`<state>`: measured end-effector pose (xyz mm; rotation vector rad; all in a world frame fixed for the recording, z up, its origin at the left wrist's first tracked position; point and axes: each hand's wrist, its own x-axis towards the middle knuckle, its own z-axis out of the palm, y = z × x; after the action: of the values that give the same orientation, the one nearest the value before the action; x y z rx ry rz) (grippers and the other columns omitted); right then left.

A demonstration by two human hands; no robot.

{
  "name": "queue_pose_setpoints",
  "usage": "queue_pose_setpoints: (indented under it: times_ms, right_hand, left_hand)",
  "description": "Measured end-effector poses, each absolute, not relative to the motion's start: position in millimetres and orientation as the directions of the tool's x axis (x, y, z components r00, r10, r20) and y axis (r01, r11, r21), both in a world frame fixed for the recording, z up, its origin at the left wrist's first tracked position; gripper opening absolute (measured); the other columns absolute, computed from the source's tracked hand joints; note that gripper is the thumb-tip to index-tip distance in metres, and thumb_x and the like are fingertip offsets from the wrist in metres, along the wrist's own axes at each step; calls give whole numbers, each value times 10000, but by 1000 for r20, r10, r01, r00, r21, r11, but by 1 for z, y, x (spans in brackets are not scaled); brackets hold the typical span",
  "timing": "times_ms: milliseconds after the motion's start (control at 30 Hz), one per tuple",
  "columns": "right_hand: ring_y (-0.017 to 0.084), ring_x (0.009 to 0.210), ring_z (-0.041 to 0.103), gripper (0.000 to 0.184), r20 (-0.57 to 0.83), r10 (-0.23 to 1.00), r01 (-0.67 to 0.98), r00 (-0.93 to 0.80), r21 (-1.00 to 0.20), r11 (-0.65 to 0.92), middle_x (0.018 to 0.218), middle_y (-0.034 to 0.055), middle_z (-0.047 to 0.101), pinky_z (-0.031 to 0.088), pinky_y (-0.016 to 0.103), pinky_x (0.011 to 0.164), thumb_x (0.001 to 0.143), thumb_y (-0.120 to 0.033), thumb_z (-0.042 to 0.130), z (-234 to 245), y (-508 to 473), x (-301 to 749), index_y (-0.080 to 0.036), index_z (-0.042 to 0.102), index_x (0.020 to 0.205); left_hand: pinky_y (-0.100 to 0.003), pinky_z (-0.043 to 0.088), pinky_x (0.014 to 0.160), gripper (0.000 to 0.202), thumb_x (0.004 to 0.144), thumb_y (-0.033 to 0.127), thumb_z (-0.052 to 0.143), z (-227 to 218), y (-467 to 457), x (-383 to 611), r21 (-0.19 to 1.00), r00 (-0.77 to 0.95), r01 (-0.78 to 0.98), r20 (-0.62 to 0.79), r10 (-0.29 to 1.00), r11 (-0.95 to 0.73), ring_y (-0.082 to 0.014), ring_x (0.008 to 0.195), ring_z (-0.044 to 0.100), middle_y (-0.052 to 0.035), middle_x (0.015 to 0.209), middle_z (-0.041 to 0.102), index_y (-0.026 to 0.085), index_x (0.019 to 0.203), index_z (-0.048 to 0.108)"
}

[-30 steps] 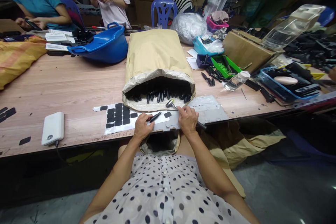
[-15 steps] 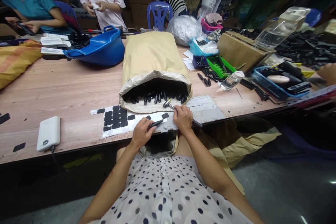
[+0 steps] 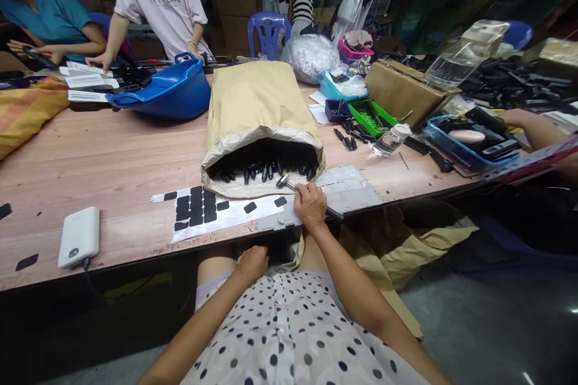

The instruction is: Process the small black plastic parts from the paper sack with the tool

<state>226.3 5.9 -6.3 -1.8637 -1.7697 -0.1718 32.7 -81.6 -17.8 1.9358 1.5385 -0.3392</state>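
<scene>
The right hand (image 3: 311, 206) is closed around the handle of a small hammer (image 3: 283, 181), its head at the lower lip of the open sack (image 3: 257, 96), which lies on the counter (image 3: 135, 156) with black parts (image 3: 264, 173) in its mouth. The left hand (image 3: 253, 262) is positioned below the counter edge, at the open bag (image 3: 300, 246) between the legs; its fingers are hidden, so its grip cannot be determined.

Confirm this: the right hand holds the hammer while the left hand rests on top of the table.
No: the head view shows the left hand below the front edge of the table. The right hand does hold the hammer.
</scene>
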Motion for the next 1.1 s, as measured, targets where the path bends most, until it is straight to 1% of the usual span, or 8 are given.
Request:
queue_pose_setpoints:
  times_ms: [167, 333, 400, 500, 567, 667, 900, 1100]
  right_hand:
    - [234, 890, 470, 277, 463, 880, 959, 110, -281, 28, 980, 87, 598, 331, 325, 737, 903, -174, 535, -7, 6, 226, -245, 726, 1091]
    - [239, 901, 478, 287, 466, 876, 957, 124, -291, 19, 979, 91, 604, 331, 333, 743, 896, -163, 532, -6, 4, 225, -240, 729, 1089]
    - [241, 903, 476, 292, 458, 880, 955, 128, -297, 17, 979, 94, 597, 329, 333, 741, 902, -164, 524, -5, 4, 225, -239, 729, 1096]
    - [239, 898, 470, 294, 436, 892, 956, 121, -293, 13, 984, 94, 589, 329, 329, 741, 909, -175, 525, -6, 4, 226, -243, 728, 1110]
    - [238, 897, 469, 295, 436, 892, 957, 117, -288, 16, 988, 91, 588, 333, 327, 744, 907, -179, 531, -6, 4, 226, -248, 727, 1116]
    - [238, 895, 469, 293, 453, 884, 958, 113, -284, 23, 975, 88, 591, 341, 326, 750, 903, -177, 535, -7, 5, 226, -252, 729, 1110]
    - [241, 908, 479, 292, 440, 889, 958, 123, -286, 9, 983, 92, 598, 345, 328, 754, 910, -178, 533, -6, 5, 225, -251, 734, 1109]
    - [240, 902, 476, 293, 441, 887, 951, 135, -308, 8, 976, 91, 599, 340, 334, 755, 906, -167, 529, -4, 4, 224, -247, 731, 1102]
  left_hand:
    - [-325, 537, 804, 208, 862, 234, 600, -18, -80, 30, 399, 340, 908, -524, 781, -128, -267, 997, 740, -97, 1011, 789, 249, 992, 761]
    - [-280, 499, 668, 213, 852, 376, 632, 14, -62, 30, 714, 482, 693, -355, 801, -100, -188, 724, 680, -14, 767, 745, 237, 942, 765]
    - [-274, 488, 640, 239, 870, 416, 611, 27, -41, 30, 785, 411, 613, -222, 884, -87, -166, 665, 633, 5, 724, 706, 226, 913, 748]
    - [-289, 496, 679, 200, 835, 372, 661, 34, 1, 26, 767, 53, 637, 57, 997, -78, -168, 700, 615, 2, 781, 661, 225, 964, 706]
    - [-319, 511, 728, 223, 776, 309, 709, 30, 30, 23, 714, -165, 699, 208, 964, -34, -205, 808, 633, -28, 885, 641, 225, 980, 680]
    - [-374, 522, 783, 270, 733, 246, 725, 19, 62, 20, 663, -316, 745, 260, 913, 69, -265, 910, 640, -65, 963, 616, 225, 993, 655]
    - [-395, 524, 796, 83, 765, 209, 668, 13, 76, 12, 651, -312, 752, 212, 926, 105, -265, 829, 636, -64, 851, 619, 210, 849, 668]
    - [-337, 535, 768, 180, 793, 236, 643, 21, 32, -3, 711, -191, 702, 255, 948, -49, -187, 715, 609, -22, 813, 645, 210, 948, 731]
